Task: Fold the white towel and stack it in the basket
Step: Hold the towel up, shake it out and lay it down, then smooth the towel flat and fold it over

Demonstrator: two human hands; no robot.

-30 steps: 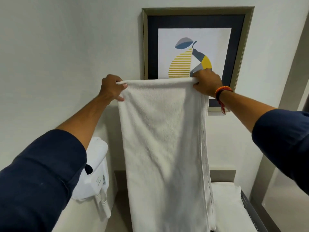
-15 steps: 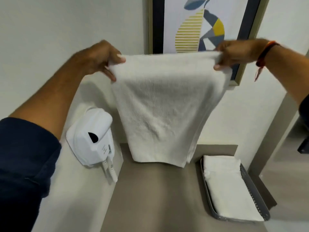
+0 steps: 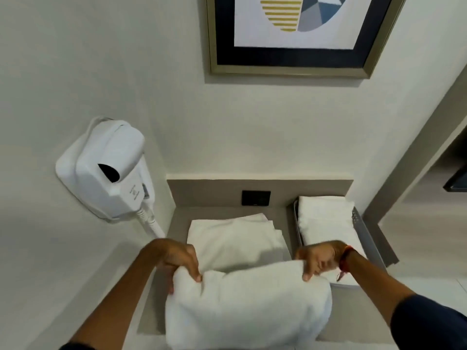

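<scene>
The white towel (image 3: 242,304) lies partly on the grey counter (image 3: 182,218), its far part flat and its near part bulging up in a thick fold. My left hand (image 3: 180,261) grips the fold's top left corner. My right hand (image 3: 318,257) grips the top right corner, just in front of the grey basket (image 3: 366,236). The basket stands at the right of the counter with a folded white towel (image 3: 326,218) lying inside it.
A white wall-mounted hair dryer (image 3: 106,170) with a cord hangs on the left wall beside the counter. A dark socket plate (image 3: 255,197) sits in the back panel. A framed picture (image 3: 298,34) hangs above. The counter's right edge borders a doorway.
The towel hung in the air between my raised hands before. Both hands have come down with it, its lower part now lies on the counter, and the view has tilted downward.
</scene>
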